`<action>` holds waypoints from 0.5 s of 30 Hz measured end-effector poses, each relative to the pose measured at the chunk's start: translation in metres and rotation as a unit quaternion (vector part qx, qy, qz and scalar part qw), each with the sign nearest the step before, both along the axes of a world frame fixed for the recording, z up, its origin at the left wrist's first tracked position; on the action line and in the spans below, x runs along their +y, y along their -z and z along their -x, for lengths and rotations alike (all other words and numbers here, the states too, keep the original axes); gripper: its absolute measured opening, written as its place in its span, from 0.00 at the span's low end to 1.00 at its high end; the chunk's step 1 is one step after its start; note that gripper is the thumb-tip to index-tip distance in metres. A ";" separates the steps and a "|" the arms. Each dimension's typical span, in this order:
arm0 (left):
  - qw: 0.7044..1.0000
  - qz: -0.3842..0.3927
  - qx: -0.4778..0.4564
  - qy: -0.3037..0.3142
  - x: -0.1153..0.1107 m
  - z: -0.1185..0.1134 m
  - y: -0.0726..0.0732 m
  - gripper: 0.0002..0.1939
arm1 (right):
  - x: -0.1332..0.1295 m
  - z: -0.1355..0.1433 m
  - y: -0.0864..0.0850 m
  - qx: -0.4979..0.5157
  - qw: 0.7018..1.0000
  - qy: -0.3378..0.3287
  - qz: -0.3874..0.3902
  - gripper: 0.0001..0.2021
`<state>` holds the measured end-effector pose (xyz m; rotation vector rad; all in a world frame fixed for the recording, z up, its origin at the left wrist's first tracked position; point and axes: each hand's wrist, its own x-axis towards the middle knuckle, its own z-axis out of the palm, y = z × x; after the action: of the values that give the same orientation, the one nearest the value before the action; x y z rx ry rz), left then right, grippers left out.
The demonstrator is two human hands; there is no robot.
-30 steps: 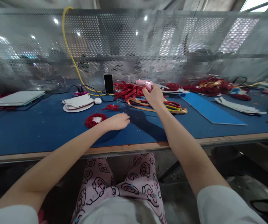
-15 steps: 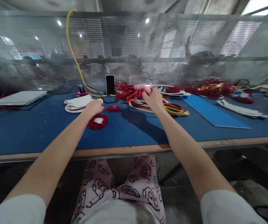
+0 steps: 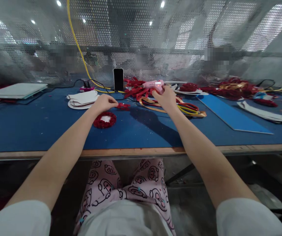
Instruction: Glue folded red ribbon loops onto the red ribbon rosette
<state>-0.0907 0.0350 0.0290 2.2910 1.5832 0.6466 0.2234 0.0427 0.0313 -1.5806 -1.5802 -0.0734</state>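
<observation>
My right hand (image 3: pixel 166 97) is wrapped round a pink hot glue gun (image 3: pixel 153 86), held above the table with its nozzle pointing left. My left hand (image 3: pixel 106 103) is closed in a pinch, its fingertips at the left edge of a small red ribbon piece (image 3: pixel 123 106) on the blue table. Just below that hand lies a round dark red ruffled rosette (image 3: pixel 105 120) with a white centre. A stack of white cut-out pieces (image 3: pixel 82 99) sits to the left of the hand. Behind the glue gun is a pile of red ribbon strips (image 3: pixel 133 86).
A phone (image 3: pixel 118 79) stands upright at the back, near a yellow cable (image 3: pixel 78 49). Gold ribbon and yellow and red loops (image 3: pixel 189 108) lie right of my right hand. Further right are a blue board (image 3: pixel 234 114), white strips (image 3: pixel 264 112) and more red ribbon. A perforated metal screen closes the back.
My left hand has moved right, from beside the white pieces to the small red ribbon piece. The glue gun stays in my right hand. The camera view has tilted down a little.
</observation>
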 end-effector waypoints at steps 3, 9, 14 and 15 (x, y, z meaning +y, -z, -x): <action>0.983 0.087 -0.055 0.150 -0.022 -0.017 -0.010 0.23 | 0.003 -0.003 -0.001 0.009 1.000 -0.020 0.022 0.19; 0.943 0.191 0.031 0.272 -0.031 -0.030 -0.009 0.27 | 0.004 -0.001 0.002 0.009 0.995 -0.091 0.034 0.22; 0.962 0.144 0.034 0.230 -0.022 -0.018 -0.007 0.25 | -0.013 0.004 -0.001 -0.069 0.983 -0.159 0.053 0.25; 0.961 0.145 0.043 0.233 -0.021 -0.018 -0.007 0.24 | -0.015 0.005 -0.001 -0.083 0.979 -0.175 0.060 0.24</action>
<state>-0.0730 0.0144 0.0357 2.3591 1.0207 0.1842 0.2187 0.0275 0.0322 -1.3910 -2.0058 0.0853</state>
